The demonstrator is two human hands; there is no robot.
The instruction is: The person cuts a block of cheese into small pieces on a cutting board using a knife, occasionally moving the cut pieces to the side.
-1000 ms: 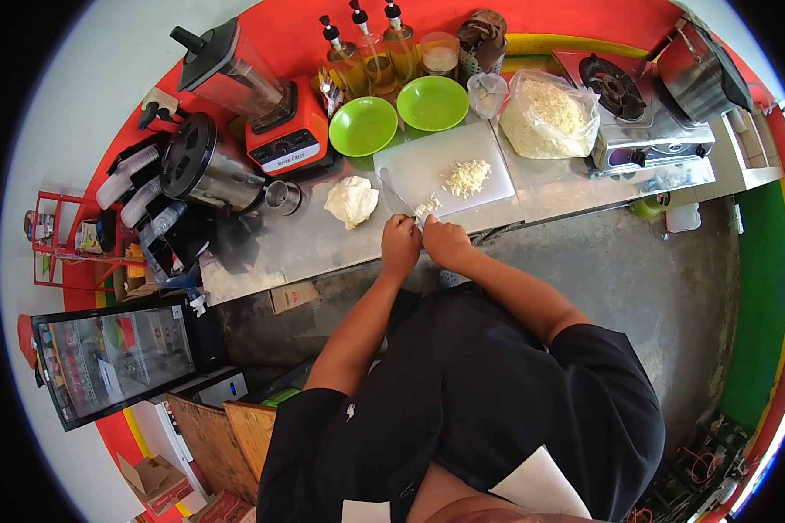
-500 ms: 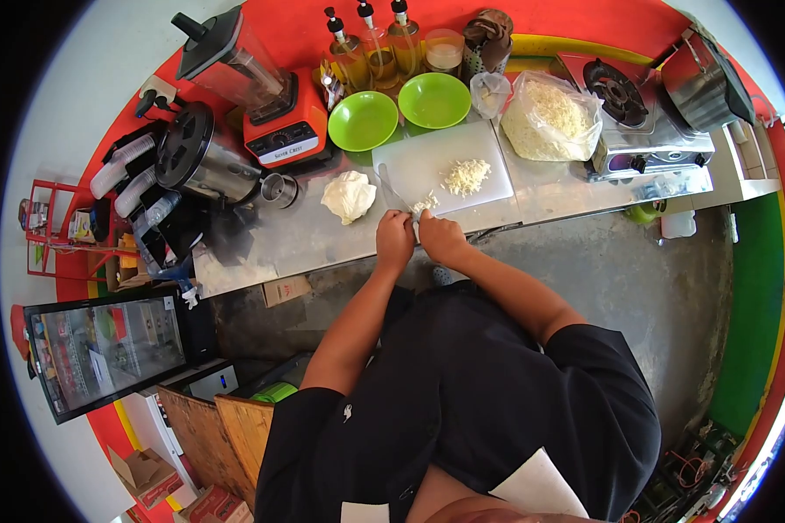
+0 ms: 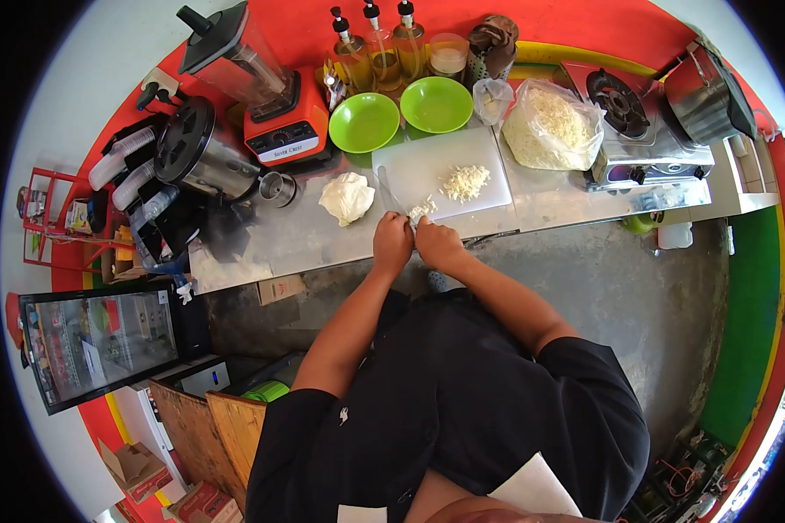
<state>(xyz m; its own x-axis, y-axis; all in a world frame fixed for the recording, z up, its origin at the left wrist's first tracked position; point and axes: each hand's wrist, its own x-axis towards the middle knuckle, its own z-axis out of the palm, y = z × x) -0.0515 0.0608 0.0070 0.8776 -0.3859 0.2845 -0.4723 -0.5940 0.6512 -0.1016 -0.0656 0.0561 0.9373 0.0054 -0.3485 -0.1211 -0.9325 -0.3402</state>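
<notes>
A knife (image 3: pixel 385 186) lies with its blade slanting up and left over the left edge of a white cutting board (image 3: pixel 410 157). My right hand (image 3: pixel 439 245) is closed at the near end of the blade, apparently round the handle. Beside it, my left hand (image 3: pixel 393 241) is closed, its fingers close to the blade's base; what it grips is hidden. Just beyond my hands lies a small heap of pale chopped bits (image 3: pixel 422 207). A larger pile of pale shreds (image 3: pixel 466 183) rests on the board's right half.
A crumpled white plastic bag (image 3: pixel 347 199) sits left of the board. Two green bowls (image 3: pixel 364 123) (image 3: pixel 436 105) stand behind it, near a red blender (image 3: pixel 281 138). To the right are a clear bag of pale shreds (image 3: pixel 554 131) and a gas stove (image 3: pixel 650 157).
The view has shifted slightly. Both hands stay close together at the board's near edge, with only a slight movement, and the heaps look much the same.
</notes>
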